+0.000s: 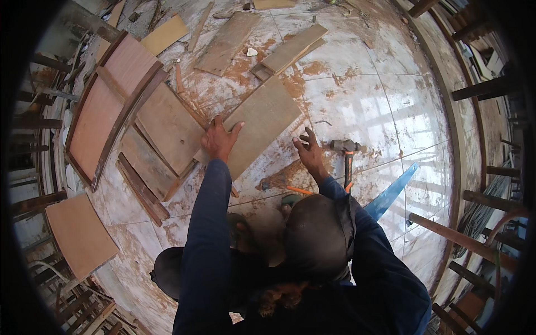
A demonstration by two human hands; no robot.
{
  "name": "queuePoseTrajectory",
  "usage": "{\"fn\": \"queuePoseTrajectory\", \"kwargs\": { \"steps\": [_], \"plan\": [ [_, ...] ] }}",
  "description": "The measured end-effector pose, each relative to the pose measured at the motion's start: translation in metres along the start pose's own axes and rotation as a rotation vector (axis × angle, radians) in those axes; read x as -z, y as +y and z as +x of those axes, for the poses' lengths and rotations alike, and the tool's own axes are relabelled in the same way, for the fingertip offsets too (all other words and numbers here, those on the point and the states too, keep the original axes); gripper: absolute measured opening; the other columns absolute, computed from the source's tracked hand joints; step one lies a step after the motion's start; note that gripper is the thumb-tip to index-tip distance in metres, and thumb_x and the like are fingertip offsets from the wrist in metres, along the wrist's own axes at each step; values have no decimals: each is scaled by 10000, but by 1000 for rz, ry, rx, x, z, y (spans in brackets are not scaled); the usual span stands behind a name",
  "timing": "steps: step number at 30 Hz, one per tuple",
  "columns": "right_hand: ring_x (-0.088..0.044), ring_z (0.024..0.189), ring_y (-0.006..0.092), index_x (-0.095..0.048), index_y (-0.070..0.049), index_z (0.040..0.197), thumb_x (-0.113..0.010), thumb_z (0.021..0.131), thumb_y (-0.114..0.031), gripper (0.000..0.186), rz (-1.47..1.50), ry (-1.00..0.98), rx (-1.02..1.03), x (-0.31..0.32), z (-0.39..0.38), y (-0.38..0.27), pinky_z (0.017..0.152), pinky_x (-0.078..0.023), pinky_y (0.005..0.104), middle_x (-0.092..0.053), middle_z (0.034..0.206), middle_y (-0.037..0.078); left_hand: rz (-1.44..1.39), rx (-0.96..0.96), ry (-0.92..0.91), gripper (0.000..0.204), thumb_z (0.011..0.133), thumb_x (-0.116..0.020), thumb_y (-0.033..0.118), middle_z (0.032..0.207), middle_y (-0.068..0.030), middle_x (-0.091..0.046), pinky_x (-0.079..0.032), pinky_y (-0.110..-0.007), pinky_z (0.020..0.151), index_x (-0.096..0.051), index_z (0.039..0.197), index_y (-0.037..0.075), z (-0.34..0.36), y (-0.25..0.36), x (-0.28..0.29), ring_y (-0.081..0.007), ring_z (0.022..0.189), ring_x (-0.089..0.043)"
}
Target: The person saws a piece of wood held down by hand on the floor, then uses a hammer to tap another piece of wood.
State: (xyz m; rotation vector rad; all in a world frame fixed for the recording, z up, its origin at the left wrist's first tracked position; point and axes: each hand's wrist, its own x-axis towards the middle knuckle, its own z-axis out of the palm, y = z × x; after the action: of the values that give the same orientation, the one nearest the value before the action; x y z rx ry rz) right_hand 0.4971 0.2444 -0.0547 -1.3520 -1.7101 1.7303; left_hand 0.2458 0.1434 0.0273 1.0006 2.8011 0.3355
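A flat brownish wooden board (268, 117) lies slanted on the floor in front of me. At its left edge my left hand (219, 139) grips it, fingers curled over the side and thumb stretched across the top. My right hand (310, 156) is raised just past the board's right side, palm partly turned up, with its fingers bent and apart; I make out nothing in it. A hammer (348, 153) with a dark head and a black-and-orange handle is right of that hand. Between hand and hammer, a small bent nail-like piece (322, 121) rests on the floor.
A blue handsaw blade (393, 192) lies at the right. Left of me are a framed reddish panel (109, 111), more boards (167, 125) and a square sheet (81, 234). Loose planks (293, 49) lie ahead on the dusty tiled floor (402, 100). Timber posts (463, 240) crowd both sides.
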Motion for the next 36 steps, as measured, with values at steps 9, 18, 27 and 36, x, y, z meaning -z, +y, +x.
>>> {"fn": "queuePoseTrajectory", "kwargs": {
  "steps": [9, 18, 27, 36],
  "plan": [
    [-612, 951, 227, -455, 75, 1378, -632, 968, -325, 600, 97, 403, 48, 33, -51, 74, 818, -496, 350, -613, 1131, 201, -67, -103, -237, 842, 716, -698, 730, 1049, -195, -704, -453, -505, 910, -613, 1204, 48, -78, -4, -56, -350, 1030, -663],
    [-588, 1118, 386, -499, -56, 1385, -709, 891, -320, 598, -410, 221, 284, -1, -33, 8, 870, -519, 448, -517, 1254, 254, -39, -53, -96, 864, 739, -659, 751, 1109, -235, -674, -459, -503, 917, -603, 1210, 29, 2, 0, -16, -357, 1091, -636],
    [-481, 1232, 471, -439, -77, 1427, -726, 849, -317, 689, -737, 67, 425, 13, -31, 2, 1016, -441, 500, -415, 1426, 267, 59, -201, -172, 777, 741, -813, 506, 1230, -216, -599, -481, -509, 945, -501, 1290, 53, 45, 15, -11, -387, 1159, -578],
    [-541, 1107, 400, -503, -42, 1293, -760, 793, -265, 605, -890, 602, -46, 92, -136, 57, 898, -461, 479, -545, 1199, 213, 4, -245, -97, 861, 693, -849, 495, 1264, -238, -570, -471, -509, 961, -472, 1311, 30, 47, -27, -16, -399, 1175, -565]
  ]
}}
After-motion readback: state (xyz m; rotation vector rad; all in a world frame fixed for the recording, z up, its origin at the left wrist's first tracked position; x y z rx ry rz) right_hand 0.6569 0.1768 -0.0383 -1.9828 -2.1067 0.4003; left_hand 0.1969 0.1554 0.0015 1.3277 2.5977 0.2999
